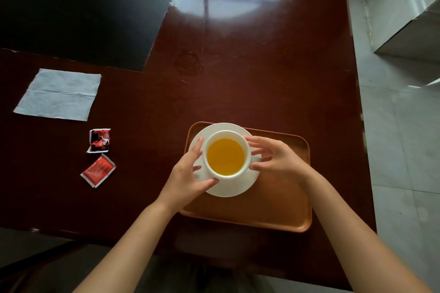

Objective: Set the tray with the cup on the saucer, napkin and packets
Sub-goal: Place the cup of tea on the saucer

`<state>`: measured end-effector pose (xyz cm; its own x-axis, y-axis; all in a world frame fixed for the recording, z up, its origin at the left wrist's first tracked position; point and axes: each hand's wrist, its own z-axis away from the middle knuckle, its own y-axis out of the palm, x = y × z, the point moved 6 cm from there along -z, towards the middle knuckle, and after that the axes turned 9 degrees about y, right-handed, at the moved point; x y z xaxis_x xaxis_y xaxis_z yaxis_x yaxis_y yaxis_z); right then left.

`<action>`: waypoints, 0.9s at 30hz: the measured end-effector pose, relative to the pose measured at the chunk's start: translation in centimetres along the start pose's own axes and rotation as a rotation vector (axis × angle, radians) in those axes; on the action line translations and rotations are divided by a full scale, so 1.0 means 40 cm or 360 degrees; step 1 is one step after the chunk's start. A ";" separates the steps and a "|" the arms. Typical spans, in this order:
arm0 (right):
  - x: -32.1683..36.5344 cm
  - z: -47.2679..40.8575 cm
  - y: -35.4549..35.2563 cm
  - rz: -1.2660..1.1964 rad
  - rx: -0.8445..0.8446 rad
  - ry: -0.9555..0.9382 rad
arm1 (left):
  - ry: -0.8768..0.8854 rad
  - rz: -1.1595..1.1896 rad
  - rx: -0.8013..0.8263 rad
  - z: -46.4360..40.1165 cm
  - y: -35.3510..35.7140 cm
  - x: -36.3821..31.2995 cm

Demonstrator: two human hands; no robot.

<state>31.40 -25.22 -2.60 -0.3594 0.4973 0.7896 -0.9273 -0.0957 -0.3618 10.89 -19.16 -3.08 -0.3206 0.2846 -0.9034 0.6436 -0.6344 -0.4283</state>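
While both hands flank it, the white cup (226, 155) of orange-yellow liquid stands on the white saucer (234, 188), which sits at the far left corner of the brown tray (273, 207). The left hand (184, 177) curves its grip round the cup's left side, thumb on the near wall and fingers along the far-left rim. The right hand (277, 158) has its grip spread at the cup's right side, fingertips touching the rim and thumb near the handle. Well left of the tray, on the dark glossy wooden surface (262, 78), lie two red packets (98, 140) (98, 170), one just nearer than the other, and farther left a flat white napkin (59, 95). Beyond it lies a black sheet (83, 12).
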 end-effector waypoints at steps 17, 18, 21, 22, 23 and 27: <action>-0.030 0.045 -0.001 -0.0175 -0.0342 0.0062 | 0.0020 0.0041 0.0022 -0.004 -0.013 0.004; -0.027 0.045 -0.001 -0.0155 -0.0331 0.0061 | 0.0017 0.0036 0.0016 -0.003 -0.014 0.004; -0.007 0.051 -0.014 -0.0060 -0.0381 0.0021 | 0.0012 0.0008 0.0004 0.001 -0.029 0.004; 0.006 0.054 -0.022 -0.0009 -0.0437 -0.0016 | 0.0010 -0.0015 -0.0006 0.003 -0.038 0.003; 0.023 0.056 -0.030 0.0039 -0.0500 -0.0058 | 0.0007 -0.0045 -0.0024 0.004 -0.050 0.001; 0.118 0.038 -0.028 0.0178 -0.0615 -0.0225 | 0.0026 -0.0224 -0.0155 0.001 -0.116 -0.024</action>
<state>30.59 -24.06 2.28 -0.4913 0.3764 0.7855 -0.7843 0.2011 -0.5869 8.18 -16.51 -0.23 -0.4016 0.3776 -0.8343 0.6577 -0.5151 -0.5497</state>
